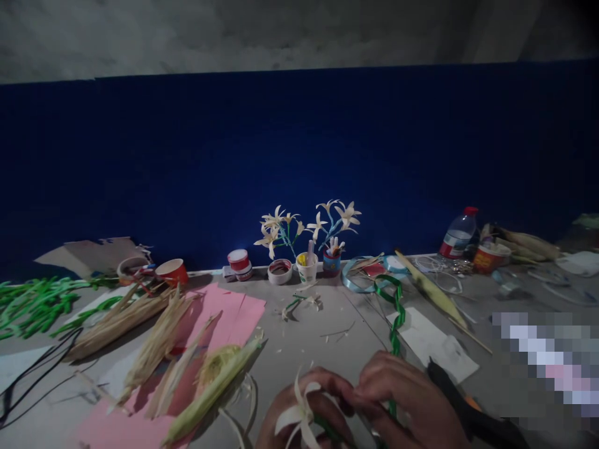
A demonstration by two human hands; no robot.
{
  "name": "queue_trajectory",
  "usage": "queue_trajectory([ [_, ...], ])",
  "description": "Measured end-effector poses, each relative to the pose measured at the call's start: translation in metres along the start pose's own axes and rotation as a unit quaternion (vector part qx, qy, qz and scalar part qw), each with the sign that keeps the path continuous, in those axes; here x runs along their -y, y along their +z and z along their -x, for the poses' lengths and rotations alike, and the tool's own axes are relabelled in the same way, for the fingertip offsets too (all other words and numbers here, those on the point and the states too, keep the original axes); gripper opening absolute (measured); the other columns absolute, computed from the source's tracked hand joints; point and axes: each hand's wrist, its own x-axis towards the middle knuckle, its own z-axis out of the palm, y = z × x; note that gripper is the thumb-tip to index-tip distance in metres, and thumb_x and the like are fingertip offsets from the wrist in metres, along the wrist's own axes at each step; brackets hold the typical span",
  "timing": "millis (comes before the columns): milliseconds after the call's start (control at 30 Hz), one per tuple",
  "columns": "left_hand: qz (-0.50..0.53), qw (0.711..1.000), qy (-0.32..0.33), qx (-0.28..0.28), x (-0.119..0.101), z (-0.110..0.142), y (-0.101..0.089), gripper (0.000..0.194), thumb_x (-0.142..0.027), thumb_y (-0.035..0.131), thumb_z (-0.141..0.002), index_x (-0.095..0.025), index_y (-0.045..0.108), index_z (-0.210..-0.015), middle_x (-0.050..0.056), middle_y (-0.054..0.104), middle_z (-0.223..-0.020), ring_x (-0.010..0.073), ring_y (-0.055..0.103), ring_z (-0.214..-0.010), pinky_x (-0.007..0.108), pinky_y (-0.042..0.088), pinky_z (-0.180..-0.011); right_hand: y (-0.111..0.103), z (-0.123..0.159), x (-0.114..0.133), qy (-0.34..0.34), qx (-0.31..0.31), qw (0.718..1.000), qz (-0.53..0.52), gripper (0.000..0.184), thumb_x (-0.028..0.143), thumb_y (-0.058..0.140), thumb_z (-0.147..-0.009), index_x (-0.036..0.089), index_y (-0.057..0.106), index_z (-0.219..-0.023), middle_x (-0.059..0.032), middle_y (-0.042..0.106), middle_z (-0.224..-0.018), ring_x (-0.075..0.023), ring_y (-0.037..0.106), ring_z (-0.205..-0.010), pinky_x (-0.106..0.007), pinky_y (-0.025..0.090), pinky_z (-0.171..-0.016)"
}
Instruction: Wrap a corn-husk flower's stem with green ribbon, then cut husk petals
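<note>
With left hand [334, 408], held white flower [304, 413] low over table [290, 343], curled right hand [409, 399] beside it with hold impossible to tell, and risked creasing petals [287, 417] by too tight squeezing.

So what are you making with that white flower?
The left hand has a white flower with a green stem at it, and the right hand meets it at the fingertips. A curly green ribbon runs down beside the right hand. Finished-looking flowers stand at the back, by the blue wall. I can't tell exactly what the fingers grip.
</note>
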Motion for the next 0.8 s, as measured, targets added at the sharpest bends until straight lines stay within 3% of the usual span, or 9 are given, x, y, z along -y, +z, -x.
queue_trajectory([
  [133,0.004,1.000,-0.012,-0.020,0.005,-0.001,0.000,0.029,-0.047,0.069,-0.079,-0.019,0.073,-0.078,0.012,0.072,-0.097,0.0229,0.067,-0.077,0.030,0.050,-0.067,0.008,0.013,-0.013,0.206,-0.006,0.977,-0.059,0.025,0.035,0.054,-0.093,0.022,0.056,-0.072,0.0008,0.060,-0.068,-0.0157,0.060,-0.065,-0.024,0.046,-0.059],
  [233,-0.006,1.000,-0.001,-0.020,0.011,0.000,-0.001,0.033,-0.050,0.067,-0.080,-0.019,0.076,-0.077,0.013,0.073,-0.098,0.0219,0.066,-0.075,0.028,0.048,-0.063,0.010,0.020,-0.022,0.294,-0.025,0.951,-0.090,0.032,0.048,0.050,-0.093,0.023,0.053,-0.073,0.0039,0.051,-0.064,-0.0146,0.052,-0.060,-0.024,0.042,-0.056],
  [400,0.026,0.999,0.010,-0.021,0.011,0.004,-0.003,0.028,-0.048,0.065,-0.083,-0.022,0.077,-0.082,0.011,0.073,-0.101,0.0249,0.066,-0.087,0.029,0.047,-0.070,0.004,0.031,-0.032,0.280,-0.083,0.956,-0.037,0.039,0.044,0.031,-0.101,0.026,0.038,-0.068,0.0066,0.039,-0.060,-0.0140,0.045,-0.054,-0.025,0.039,-0.054],
  [467,0.053,0.998,-0.007,-0.027,0.009,0.006,-0.002,0.022,-0.043,0.069,-0.082,-0.022,0.076,-0.082,0.010,0.071,-0.100,0.0242,0.064,-0.088,0.029,0.046,-0.071,0.001,0.036,-0.038,0.255,-0.056,0.964,0.046,0.042,0.043,0.034,-0.100,0.026,0.035,-0.062,0.0064,0.037,-0.057,-0.0144,0.045,-0.051,-0.026,0.039,-0.052],
  [533,0.081,0.996,-0.023,-0.044,0.009,0.006,0.000,0.019,-0.040,0.072,-0.080,-0.021,0.075,-0.081,0.010,0.069,-0.098,0.0225,0.061,-0.086,0.028,0.045,-0.071,-0.001,0.039,-0.044,0.219,0.005,0.965,0.145,0.038,0.041,0.044,-0.096,0.024,0.047,-0.062,0.0023,0.049,-0.060,-0.0175,0.055,-0.059,-0.028,0.044,-0.058],
  [600,0.115,0.991,-0.035,-0.062,0.010,0.006,0.002,0.018,-0.038,0.073,-0.080,-0.020,0.074,-0.079,0.009,0.066,-0.098,0.0218,0.059,-0.086,0.028,0.044,-0.073,-0.004,0.040,-0.047,0.193,0.057,0.961,0.191,0.022,0.036,0.051,-0.093,0.023,0.064,-0.082,-0.0069,0.067,-0.082,-0.0244,0.066,-0.084,-0.031,0.051,-0.072],
  [667,0.138,0.988,-0.035,-0.065,0.012,0.006,0.004,0.018,-0.037,0.073,-0.079,-0.020,0.074,-0.078,0.010,0.065,-0.100,0.0228,0.057,-0.090,0.029,0.042,-0.075,-0.005,0.038,-0.044,0.205,0.077,0.960,0.177,0.025,0.033,0.049,-0.093,0.023,0.065,-0.110,-0.0101,0.073,-0.099,-0.0254,0.067,-0.097,-0.031,0.053,-0.078],
  [700,0.140,0.988,-0.035,-0.062,0.012,0.005,0.004,0.018,-0.037,0.074,-0.079,-0.019,0.074,-0.077,0.010,0.064,-0.101,0.0238,0.057,-0.093,0.030,0.041,-0.076,-0.005,0.036,-0.041,0.216,0.076,0.959,0.165,0.027,0.033,0.046,-0.094,0.024,0.065,-0.112,-0.0087,0.074,-0.095,-0.0241,0.069,-0.092,-0.030,0.053,-0.075],
  [800,0.150,0.985,-0.051,-0.066,0.012,0.004,0.005,0.019,-0.037,0.075,-0.077,-0.018,0.073,-0.075,0.011,0.063,-0.102,0.0262,0.055,-0.098,0.030,0.039,-0.077,-0.004,0.027,-0.021,0.229,0.051,0.965,0.114,0.034,0.039,0.041,-0.097,0.025,0.068,-0.083,-0.0014,0.067,-0.067,-0.0189,0.066,-0.064,-0.026,0.049,-0.061],
])
